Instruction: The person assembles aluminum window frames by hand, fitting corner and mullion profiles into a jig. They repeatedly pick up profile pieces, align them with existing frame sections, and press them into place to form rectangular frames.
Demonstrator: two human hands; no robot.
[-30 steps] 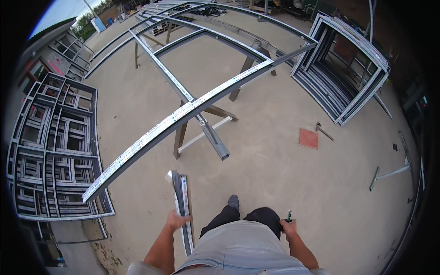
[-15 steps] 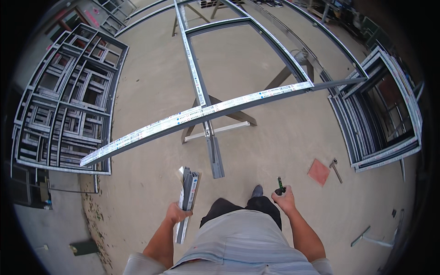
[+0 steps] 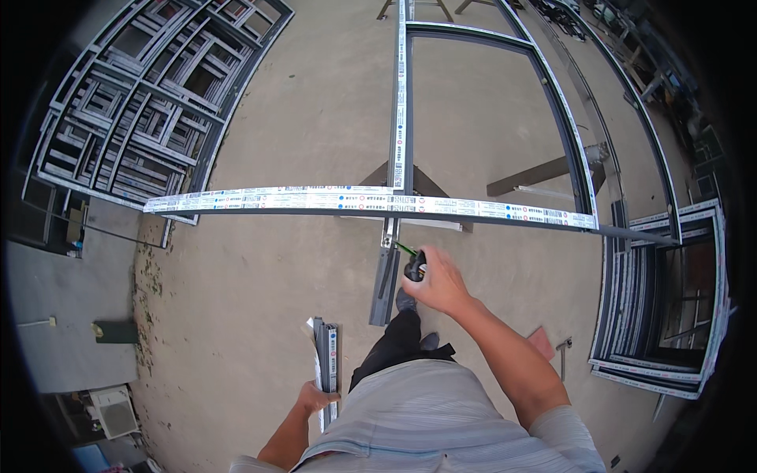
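Observation:
My left hand is closed round a bundle of short grey profiles with white printed film, held low at my left side. My right hand grips a black tape measure. A short length of its green blade sticks out toward a metal support bar that juts toward me. Just beyond that hand runs a long film-covered profile, lying crosswise at the near end of a large grey frame. The tape's contact with the bar is too small to tell.
Trestle legs stand under the frame. Stacked frames lean at the left and right. A red square tile and a hammer lie on the floor at my right. An outdoor air-conditioner unit stands at lower left.
My right hand has moved forward and left with the tape measure, up to the support bar. My view has turned and I have come closer to the frame. The left hand keeps its bundle.

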